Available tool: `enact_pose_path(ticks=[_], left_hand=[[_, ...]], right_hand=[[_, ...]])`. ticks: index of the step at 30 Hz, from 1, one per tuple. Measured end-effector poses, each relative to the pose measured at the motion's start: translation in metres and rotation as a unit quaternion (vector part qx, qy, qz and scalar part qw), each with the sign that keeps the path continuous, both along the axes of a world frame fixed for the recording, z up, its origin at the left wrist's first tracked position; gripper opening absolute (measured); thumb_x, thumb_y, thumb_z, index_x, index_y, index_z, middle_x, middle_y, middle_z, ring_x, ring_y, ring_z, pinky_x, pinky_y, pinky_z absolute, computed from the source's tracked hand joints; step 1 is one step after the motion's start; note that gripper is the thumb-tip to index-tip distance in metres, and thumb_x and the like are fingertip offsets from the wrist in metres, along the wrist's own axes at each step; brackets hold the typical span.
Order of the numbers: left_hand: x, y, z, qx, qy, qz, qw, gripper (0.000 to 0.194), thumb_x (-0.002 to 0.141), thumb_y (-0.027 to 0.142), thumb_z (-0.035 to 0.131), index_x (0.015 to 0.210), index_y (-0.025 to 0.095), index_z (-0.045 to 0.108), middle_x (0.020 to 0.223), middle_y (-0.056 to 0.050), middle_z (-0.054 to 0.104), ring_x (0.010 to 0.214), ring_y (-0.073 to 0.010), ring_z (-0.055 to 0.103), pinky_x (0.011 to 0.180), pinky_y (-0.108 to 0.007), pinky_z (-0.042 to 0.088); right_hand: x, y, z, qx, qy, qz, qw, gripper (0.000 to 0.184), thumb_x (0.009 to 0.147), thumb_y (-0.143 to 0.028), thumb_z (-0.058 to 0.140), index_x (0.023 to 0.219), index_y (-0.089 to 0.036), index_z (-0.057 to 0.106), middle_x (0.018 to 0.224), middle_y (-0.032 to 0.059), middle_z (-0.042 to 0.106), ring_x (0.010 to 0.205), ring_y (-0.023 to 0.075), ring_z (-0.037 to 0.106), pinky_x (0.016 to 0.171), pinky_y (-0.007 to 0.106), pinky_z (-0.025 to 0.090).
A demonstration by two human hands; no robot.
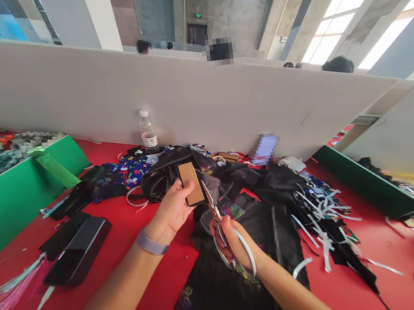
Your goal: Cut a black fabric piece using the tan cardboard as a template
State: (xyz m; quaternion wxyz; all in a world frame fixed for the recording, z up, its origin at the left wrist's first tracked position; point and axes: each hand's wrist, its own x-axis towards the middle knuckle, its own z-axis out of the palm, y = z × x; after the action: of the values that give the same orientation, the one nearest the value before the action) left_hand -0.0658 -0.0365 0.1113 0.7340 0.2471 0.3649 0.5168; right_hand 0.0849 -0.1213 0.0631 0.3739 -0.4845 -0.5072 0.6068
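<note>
"Bare forearms point(117, 281) reach over black cloth point(224, 298). What's held?"

"Left hand point(175, 206), thumb pressed on top, pinches a wooden block point(193, 176) above the cloth; right hand point(236, 242) curls round scissors point(210, 197)."

"Worry?"

"Those toothed scissors point close beside the block; a loosened pinch could let it slip, nicking the left hand."

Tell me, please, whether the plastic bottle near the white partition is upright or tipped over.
Upright: the plastic bottle stands with its white cap at the top and its label lower down.
</note>
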Motion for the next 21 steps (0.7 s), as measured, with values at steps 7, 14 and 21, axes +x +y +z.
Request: enact_pose_path(ticks=[7, 14, 21], left_hand=[[-0.0004, -0.0006, 0.0015, -0.006, -0.008, 0.005, 1.0, 0.012, 0.082, 0.009, 0.063, 0.091, 0.018, 0.064, 0.083, -0.001, 0.069, 0.073, -0.0132, 0.066, 0.066, -0.026, 0.055], [-0.0008, 0.0001, 0.0016, -0.005, -0.006, 0.003, 1.0, 0.014, 0.08, 0.01, 0.067, 0.09, 0.018, 0.063, 0.083, 0.0, 0.069, 0.072, -0.0129, 0.066, 0.066, -0.026, 0.055], [-0.001, -0.0001, 0.0012, -0.001, -0.011, -0.001, 1.0, 0.013, 0.081, 0.01, 0.065, 0.091, 0.017, 0.062, 0.083, -0.001, 0.068, 0.072, -0.0132, 0.066, 0.064, -0.026, 0.055]], right_hand=[[-0.0003, 0.002, 0.0002, -0.002, 0.005, -0.001, 1.0, 0.074, 0.073, -0.09, 0.029, 0.079, -0.018, 0.046, 0.054, -0.0081, 0.034, 0.035, 0.0037, 0.028, 0.031, 0.018, 0.028], [0.0007, 0.0014, -0.0001, 0.001, 0.002, 0.004, 1.0, 0.073, 0.076, -0.088, 0.028, 0.079, -0.018, 0.047, 0.055, -0.0078, 0.036, 0.036, 0.0038, 0.03, 0.033, 0.018, 0.028], [0.0003, 0.0013, 0.001, -0.001, 0.01, 0.003, 1.0, 0.072, 0.076, -0.088, 0.029, 0.079, -0.018, 0.047, 0.055, -0.0079, 0.035, 0.036, 0.0037, 0.03, 0.033, 0.018, 0.029]])
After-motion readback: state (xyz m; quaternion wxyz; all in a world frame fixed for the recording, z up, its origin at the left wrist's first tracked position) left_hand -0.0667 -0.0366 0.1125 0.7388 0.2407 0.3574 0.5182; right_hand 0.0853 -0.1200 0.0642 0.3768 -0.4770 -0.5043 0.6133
